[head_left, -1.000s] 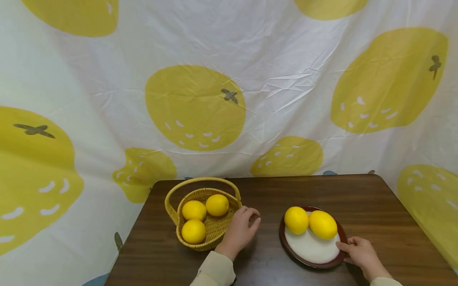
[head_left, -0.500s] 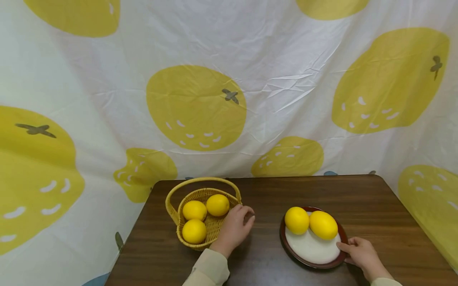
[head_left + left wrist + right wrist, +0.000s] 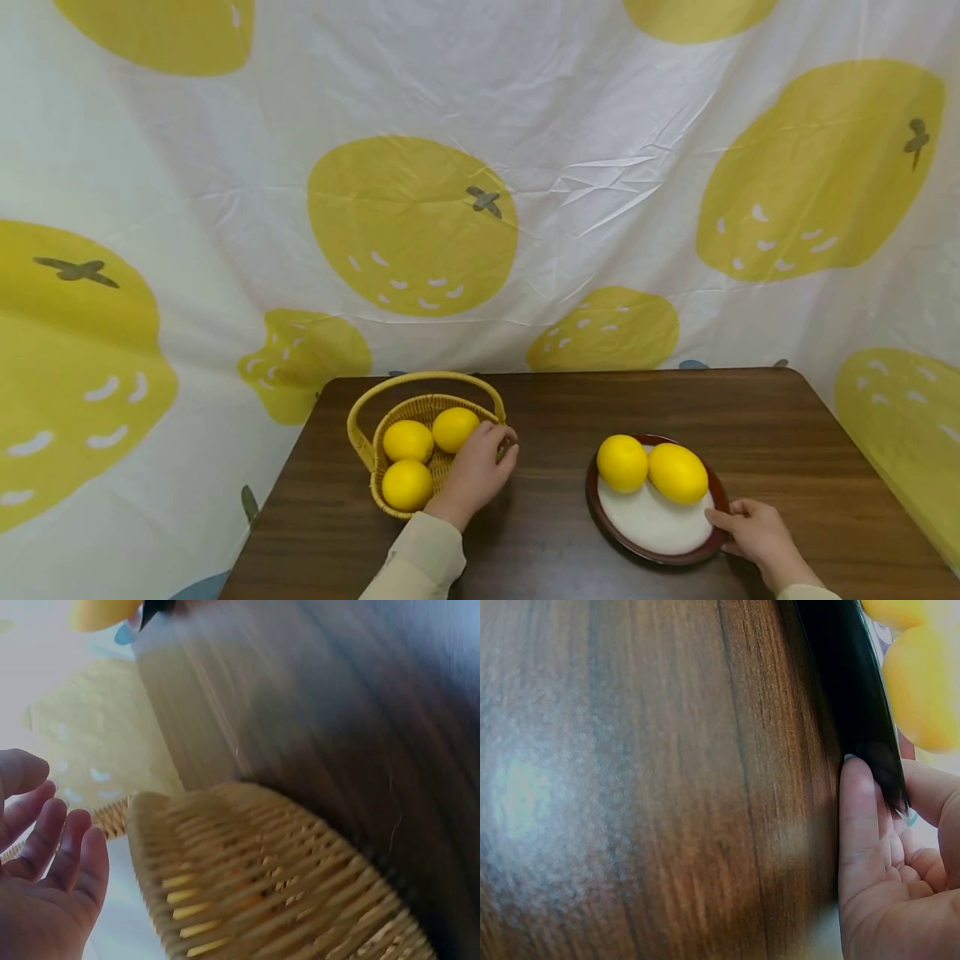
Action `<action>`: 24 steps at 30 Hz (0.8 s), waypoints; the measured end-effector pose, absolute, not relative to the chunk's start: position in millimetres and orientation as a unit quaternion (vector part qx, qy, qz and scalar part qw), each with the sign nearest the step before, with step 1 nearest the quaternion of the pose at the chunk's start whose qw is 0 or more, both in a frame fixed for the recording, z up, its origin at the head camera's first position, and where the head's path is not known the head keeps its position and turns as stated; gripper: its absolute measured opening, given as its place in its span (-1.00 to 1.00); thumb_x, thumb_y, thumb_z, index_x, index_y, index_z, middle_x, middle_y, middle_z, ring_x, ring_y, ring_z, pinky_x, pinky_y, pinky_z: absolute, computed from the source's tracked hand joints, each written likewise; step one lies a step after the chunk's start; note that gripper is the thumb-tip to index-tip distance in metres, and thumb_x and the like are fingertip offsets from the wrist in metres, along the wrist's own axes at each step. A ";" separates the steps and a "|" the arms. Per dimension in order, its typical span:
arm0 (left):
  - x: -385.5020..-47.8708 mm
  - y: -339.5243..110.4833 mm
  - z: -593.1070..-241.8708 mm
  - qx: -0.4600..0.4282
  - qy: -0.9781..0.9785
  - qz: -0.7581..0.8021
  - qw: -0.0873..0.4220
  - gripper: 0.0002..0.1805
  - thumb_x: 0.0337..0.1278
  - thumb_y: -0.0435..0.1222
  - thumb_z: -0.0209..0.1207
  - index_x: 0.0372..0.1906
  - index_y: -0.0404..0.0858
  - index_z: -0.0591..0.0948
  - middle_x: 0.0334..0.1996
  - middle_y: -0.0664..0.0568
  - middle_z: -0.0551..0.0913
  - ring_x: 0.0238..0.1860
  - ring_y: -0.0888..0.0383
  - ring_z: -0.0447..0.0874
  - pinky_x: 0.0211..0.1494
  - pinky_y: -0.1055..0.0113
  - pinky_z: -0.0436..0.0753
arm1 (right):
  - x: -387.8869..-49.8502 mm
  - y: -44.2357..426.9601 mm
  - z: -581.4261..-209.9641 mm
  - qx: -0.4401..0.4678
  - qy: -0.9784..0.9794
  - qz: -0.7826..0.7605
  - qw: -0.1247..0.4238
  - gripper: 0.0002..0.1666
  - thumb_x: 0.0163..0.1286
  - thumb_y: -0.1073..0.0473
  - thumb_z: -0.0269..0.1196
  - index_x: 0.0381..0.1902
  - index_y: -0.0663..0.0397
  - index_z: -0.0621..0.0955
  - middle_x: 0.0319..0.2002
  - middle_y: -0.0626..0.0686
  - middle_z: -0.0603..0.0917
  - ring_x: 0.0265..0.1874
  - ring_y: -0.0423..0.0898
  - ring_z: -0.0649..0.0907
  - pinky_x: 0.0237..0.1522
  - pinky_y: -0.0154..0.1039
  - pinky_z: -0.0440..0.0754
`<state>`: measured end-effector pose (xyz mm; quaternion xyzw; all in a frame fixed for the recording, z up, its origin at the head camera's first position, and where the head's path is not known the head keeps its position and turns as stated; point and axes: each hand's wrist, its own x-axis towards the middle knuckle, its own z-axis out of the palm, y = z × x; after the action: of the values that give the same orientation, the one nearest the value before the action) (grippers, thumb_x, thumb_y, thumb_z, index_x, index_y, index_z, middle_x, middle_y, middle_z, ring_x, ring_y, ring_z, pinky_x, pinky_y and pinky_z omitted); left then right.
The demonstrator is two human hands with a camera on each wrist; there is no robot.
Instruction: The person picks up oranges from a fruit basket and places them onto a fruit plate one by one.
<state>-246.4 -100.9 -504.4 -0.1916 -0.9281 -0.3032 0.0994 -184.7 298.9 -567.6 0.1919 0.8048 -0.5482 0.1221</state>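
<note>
Oval yellow lemons are divided: two on a round red-rimmed plate pinched by the right hand, three still in a tan wicker basket beside the relaxed, empty left hand.

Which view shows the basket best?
The head view: it takes in the basket, handle and three lemons inside, though the left hand hides part. The left wrist view has mostly its woven side, cut off; the right wrist view shows none.
</note>
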 end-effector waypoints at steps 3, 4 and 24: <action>-248.7 -105.3 -500.2 -0.184 -0.932 -0.298 0.088 -0.84 0.41 -0.20 0.19 -0.07 -0.17 0.66 -0.16 0.04 0.59 -0.17 0.17 0.56 0.01 0.23 0.66 | -184.4 298.8 -567.5 0.190 0.805 -0.549 0.122 -0.49 0.40 0.08 0.33 -0.11 0.44 0.37 -0.29 0.13 0.46 -0.34 -0.10 0.58 -0.27 -0.22 0.74; -249.4 -106.9 -499.4 -0.183 -0.934 -0.294 0.087 -0.84 0.41 -0.20 0.19 -0.06 -0.17 0.66 -0.15 0.04 0.59 -0.15 0.16 0.57 0.03 0.21 0.66 | -184.4 298.8 -567.6 0.190 0.805 -0.549 0.124 -0.49 0.41 0.08 0.33 -0.11 0.44 0.37 -0.29 0.13 0.46 -0.34 -0.10 0.57 -0.27 -0.22 0.74; -261.7 -128.8 -492.2 -0.183 -0.949 -0.238 0.096 -0.84 0.38 -0.21 0.20 -0.06 -0.13 0.68 -0.11 0.02 0.66 -0.07 0.05 0.64 0.03 0.13 0.66 | -183.7 298.9 -565.0 0.175 0.808 -0.548 0.129 -0.19 0.39 0.04 0.34 0.17 0.65 0.27 0.01 0.45 0.44 -0.22 -0.05 0.62 -0.19 -0.16 0.76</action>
<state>-261.7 -128.8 -492.2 -0.1827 -0.9492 -0.2377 0.0957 -183.7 298.9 -565.0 0.1751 0.8078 -0.5480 0.1286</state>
